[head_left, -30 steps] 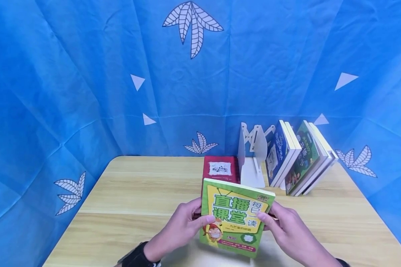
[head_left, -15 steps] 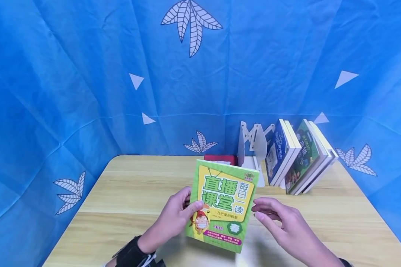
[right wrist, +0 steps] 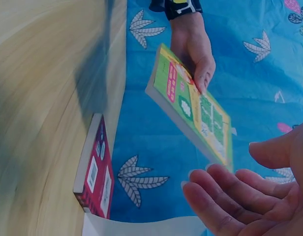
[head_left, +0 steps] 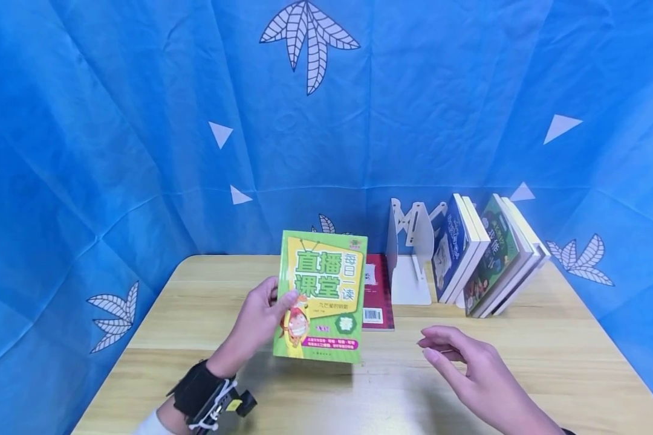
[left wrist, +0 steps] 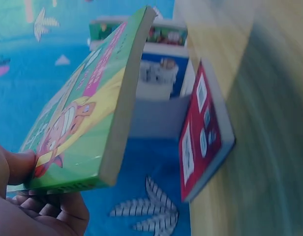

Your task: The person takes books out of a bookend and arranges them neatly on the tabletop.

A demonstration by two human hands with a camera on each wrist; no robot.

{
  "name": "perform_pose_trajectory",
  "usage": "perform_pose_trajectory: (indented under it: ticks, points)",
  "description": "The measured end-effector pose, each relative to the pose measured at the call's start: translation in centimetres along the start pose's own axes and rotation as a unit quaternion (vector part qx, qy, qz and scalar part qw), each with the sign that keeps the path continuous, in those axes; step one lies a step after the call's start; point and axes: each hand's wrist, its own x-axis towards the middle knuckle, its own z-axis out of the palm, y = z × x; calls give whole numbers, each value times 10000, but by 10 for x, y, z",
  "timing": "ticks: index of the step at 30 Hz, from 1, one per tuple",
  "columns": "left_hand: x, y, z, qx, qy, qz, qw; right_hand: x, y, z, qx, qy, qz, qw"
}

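Left hand: grips a green-and-yellow book by its left side, thumb across the front cover, a black strap around the wrist.
Green cover: faces the camera, large Chinese lettering above a cartoon figure, held up over the wooden tabletop.
Right hand: hovers apart from the book, fingers loosely bent.
Red book: lies flat behind the green one, partly hidden, a barcode showing.
White metal stand: rises just beside the red book.
Right-hand row: a blue book and a dark green book stand on edge among others.
Backdrop: blue cloth with white leaves and triangles.
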Motion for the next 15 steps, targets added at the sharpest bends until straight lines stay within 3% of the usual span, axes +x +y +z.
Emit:
perform_pose_trajectory:
  ticks: [7,15]
  points:
    - [25,-9,-26,409,302,-90,9987,0,-2,2,69,-119,173,9998]
    - [49,-28,-38,482,466,-472,9966,-2,-4,2,88,-418,556,9975]
